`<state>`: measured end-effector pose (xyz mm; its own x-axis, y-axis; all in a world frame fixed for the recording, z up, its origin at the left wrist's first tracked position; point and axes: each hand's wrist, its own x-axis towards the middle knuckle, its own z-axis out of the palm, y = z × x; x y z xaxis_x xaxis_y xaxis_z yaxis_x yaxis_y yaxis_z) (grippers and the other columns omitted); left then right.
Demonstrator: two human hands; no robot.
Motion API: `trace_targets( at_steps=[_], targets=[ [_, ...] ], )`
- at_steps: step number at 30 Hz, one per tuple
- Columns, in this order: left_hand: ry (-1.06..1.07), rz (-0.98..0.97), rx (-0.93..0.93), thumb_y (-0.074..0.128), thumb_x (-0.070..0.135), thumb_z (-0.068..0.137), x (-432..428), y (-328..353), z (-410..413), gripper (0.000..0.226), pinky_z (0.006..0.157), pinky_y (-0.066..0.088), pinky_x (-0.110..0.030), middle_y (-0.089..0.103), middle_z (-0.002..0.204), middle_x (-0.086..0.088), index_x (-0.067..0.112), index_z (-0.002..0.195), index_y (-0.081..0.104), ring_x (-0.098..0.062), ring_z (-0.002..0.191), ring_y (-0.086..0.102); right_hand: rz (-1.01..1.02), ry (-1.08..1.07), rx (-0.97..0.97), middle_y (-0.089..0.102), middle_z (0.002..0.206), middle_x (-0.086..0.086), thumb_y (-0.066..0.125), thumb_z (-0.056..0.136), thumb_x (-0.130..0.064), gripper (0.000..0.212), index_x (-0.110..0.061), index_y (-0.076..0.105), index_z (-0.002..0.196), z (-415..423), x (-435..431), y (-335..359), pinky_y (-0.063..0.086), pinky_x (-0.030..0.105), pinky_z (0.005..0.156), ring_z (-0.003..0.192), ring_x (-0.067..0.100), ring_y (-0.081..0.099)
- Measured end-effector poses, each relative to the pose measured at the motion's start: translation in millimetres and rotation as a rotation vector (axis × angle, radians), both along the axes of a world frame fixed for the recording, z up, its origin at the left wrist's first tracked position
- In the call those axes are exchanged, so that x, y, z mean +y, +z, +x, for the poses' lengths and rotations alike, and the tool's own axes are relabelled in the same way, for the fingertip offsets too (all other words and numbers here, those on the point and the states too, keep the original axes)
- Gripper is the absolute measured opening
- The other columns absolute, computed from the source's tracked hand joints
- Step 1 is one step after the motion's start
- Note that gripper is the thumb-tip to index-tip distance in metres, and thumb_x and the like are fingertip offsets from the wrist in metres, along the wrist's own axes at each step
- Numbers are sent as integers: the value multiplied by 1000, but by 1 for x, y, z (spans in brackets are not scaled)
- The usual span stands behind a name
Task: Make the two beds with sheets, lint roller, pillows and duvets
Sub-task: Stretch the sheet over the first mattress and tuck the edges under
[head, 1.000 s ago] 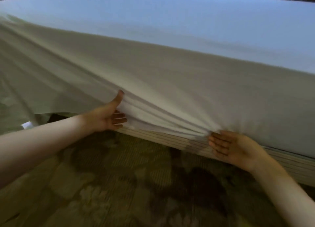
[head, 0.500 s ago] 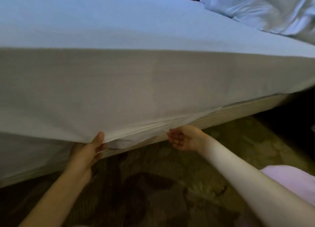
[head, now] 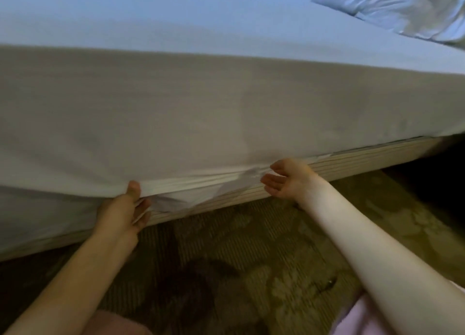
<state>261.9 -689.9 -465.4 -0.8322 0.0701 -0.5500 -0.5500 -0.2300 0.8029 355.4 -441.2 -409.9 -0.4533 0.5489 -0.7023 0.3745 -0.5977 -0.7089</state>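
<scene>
**Sheet** (head: 201, 103): white, spread flat over the top of the bed and hanging down the near side. Its long axis follows the length of the bed, left to right across the view. The lower hem runs the same way, along the top of the bed base (head: 352, 158). Most of the hem is tucked in above the base. One loose fold hangs down over the front of the base, its corner pointing at the floor.

**Left hand** (head: 123, 211): at the hem, against the front of the base and left of the loose fold. The thumb lies upward on the outer face of the sheet and the fingers curl under the hem. Grip: pinching the sheet.

**Right hand** (head: 286, 181): in front of the base, right of the loose fold. The palm is turned up and the fingers are straight, pointing left along the base toward the fold. Grip: released, holding nothing. Whether the fingertips touch the cloth cannot be told.

**Bed base**: pale, ridged lengthwise, showing below the hem from the left hand rightward.

**White bedding** (head: 392, 7): a rumpled heap on top of the bed, far above the right end of the base.

**Carpet** (head: 226, 259): dark and patterned, on the floor below the base.
</scene>
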Motion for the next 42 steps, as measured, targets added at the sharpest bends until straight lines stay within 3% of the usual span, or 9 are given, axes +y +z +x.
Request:
trace_targets(
  at_steps=[6, 9, 13, 20, 23, 27, 31, 37, 42],
  targets=[
    [75, -3, -101, 42, 28, 100, 18, 18, -2, 23, 80, 38, -29, 47, 78, 6, 24, 78, 43, -3, 66, 46, -80, -82, 154, 58, 114, 13, 34, 97, -6, 24, -6, 48, 77, 0, 14, -14, 43, 35, 86, 98, 25, 62],
    [105, -23, -109, 42, 32, 100, 23, 19, 3, 23, 72, 39, -28, 48, 79, 5, 23, 79, 44, -4, 67, 47, -165, -168, 250, 56, 92, 12, 37, 95, -5, 26, -3, 45, 71, -6, 15, -17, 52, 29, 77, 74, 24, 58],
    [148, 34, -223, 47, 39, 97, 31, 26, 6, 31, 73, 41, -31, 47, 78, 2, 16, 76, 44, -9, 66, 47, -281, -219, 333, 53, 131, 10, 39, 93, 0, 24, -2, 46, 70, -4, 22, -17, 47, 33, 97, 119, 28, 55],
    [-24, 241, -381, 35, 60, 93, 38, 35, 19, 57, 68, 43, -31, 62, 84, -4, 8, 85, 57, -17, 73, 55, -364, -125, 420, 57, 97, 19, 42, 85, 2, 15, 5, 55, 89, 9, 39, -16, 44, 37, 101, 84, 30, 57],
    [-30, 380, -350, 28, 52, 98, 39, 36, 17, 62, 74, 46, -35, 65, 102, -14, -2, 105, 59, -22, 88, 60, -368, -98, 501, 58, 105, 18, 47, 67, 3, 27, 2, 58, 92, 10, 41, -20, 43, 38, 103, 93, 29, 57],
    [-24, 517, -296, 34, 54, 95, 41, 29, 21, 67, 91, 41, -40, 62, 116, -19, -5, 121, 52, -27, 104, 59, -401, -65, 618, 59, 119, 20, 55, 74, 3, 34, 2, 58, 108, 11, 42, -24, 45, 40, 97, 111, 31, 56],
    [22, 692, -207, 53, 73, 72, 51, 28, 29, 85, 103, 36, -49, 59, 119, -23, 1, 119, 50, -33, 115, 55, -520, -70, 838, 60, 124, 19, 85, 30, 5, 95, -1, 58, 120, -2, 36, -35, 50, 44, 94, 114, 33, 58],
    [123, 837, -97, 53, 83, 59, 76, 32, 18, 105, 109, 34, -50, 58, 124, -18, 7, 130, 46, -34, 116, 53, -612, -44, 1079, 53, 136, 14, 80, 49, -1, 91, -9, 50, 135, -24, 19, -32, 32, 45, 111, 126, 33, 49],
    [114, 847, -45, 48, 86, 61, 82, 30, 15, 103, 106, 37, -52, 59, 125, -16, 12, 132, 47, -34, 117, 54, -589, 62, 895, 58, 129, 15, 80, 42, 1, 94, -8, 53, 132, -15, 36, -30, 37, 43, 108, 123, 33, 53]
  ],
)
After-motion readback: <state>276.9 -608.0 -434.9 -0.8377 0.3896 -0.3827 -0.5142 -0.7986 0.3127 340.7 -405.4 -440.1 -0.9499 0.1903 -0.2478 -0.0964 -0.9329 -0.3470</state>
